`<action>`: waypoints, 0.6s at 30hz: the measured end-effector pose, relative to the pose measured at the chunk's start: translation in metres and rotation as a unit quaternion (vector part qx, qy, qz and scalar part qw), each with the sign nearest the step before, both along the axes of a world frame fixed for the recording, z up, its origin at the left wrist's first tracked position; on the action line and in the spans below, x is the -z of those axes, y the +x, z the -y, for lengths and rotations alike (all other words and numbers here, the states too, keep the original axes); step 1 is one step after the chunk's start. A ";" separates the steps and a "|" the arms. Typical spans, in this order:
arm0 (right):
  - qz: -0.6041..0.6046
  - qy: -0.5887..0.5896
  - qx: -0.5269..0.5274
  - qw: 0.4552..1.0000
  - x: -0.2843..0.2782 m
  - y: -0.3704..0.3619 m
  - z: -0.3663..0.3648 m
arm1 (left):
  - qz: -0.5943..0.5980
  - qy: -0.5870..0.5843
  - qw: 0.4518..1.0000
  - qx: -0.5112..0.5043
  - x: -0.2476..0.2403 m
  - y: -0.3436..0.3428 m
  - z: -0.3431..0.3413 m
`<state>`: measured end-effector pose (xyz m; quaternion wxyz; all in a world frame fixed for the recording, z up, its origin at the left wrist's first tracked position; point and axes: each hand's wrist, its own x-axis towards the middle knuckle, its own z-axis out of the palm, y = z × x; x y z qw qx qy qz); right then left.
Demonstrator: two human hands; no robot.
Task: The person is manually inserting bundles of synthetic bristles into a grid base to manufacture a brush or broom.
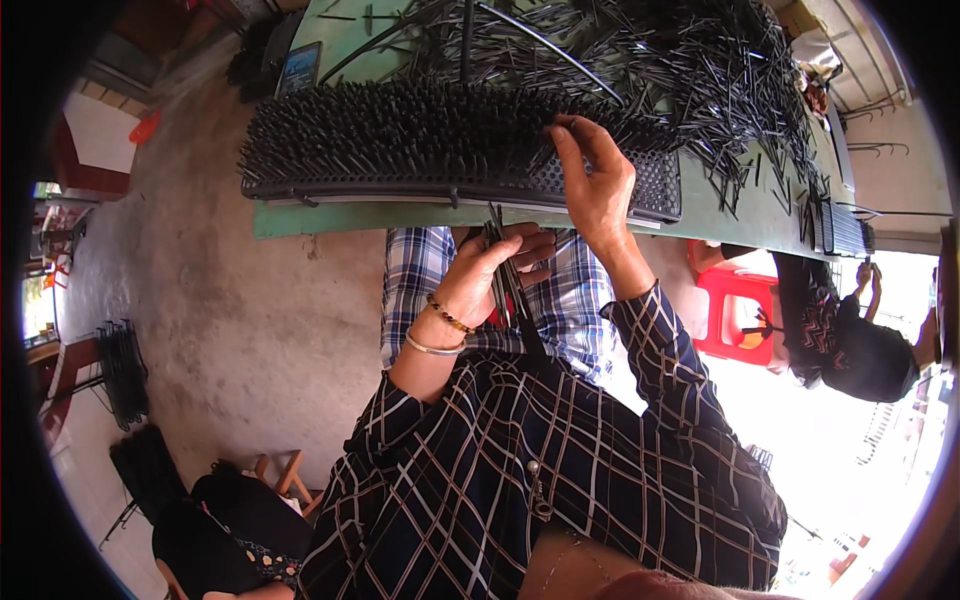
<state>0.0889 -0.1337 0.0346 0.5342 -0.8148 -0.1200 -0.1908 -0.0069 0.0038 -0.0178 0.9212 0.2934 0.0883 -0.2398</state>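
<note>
A long black perforated rack (640,185) lies along the near edge of the green table, with a dense crowd of thin black sticks (390,130) upright in its holes. Bare holes show at its right end. My right hand (598,185) is over that end, thumb and fingers pinched together at the edge of the upright sticks, apparently on one thin black stick; the fingertips partly hide it. Below the rack, in front of my lap, my left hand (490,270) is closed around a loose bundle of thin black sticks (503,290), held by the thumb.
A big heap of loose black sticks (640,50) covers the back and right of the green table (330,220). A phone-like item (300,68) lies at its left edge. At right, another person (850,340) works near a red stool (735,310). Someone else (235,530) sits at lower left.
</note>
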 end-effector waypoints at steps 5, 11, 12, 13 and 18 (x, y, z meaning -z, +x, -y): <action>0.022 -0.021 -0.007 1.000 -0.003 -0.001 -0.001 | -0.001 -0.004 1.000 0.002 0.000 0.001 0.001; 0.090 -0.084 -0.060 0.991 -0.003 -0.002 0.002 | -0.002 -0.007 1.000 -0.005 0.001 -0.001 0.001; 0.119 -0.106 -0.076 0.984 -0.003 -0.002 0.003 | -0.001 -0.006 1.000 -0.003 0.002 0.000 0.001; 0.119 -0.105 -0.077 0.984 -0.003 -0.003 0.003 | 0.000 -0.004 1.000 -0.003 0.002 -0.001 0.000; 0.121 -0.119 -0.083 0.982 -0.002 -0.004 0.007 | 0.000 -0.005 1.000 -0.004 0.001 -0.002 0.000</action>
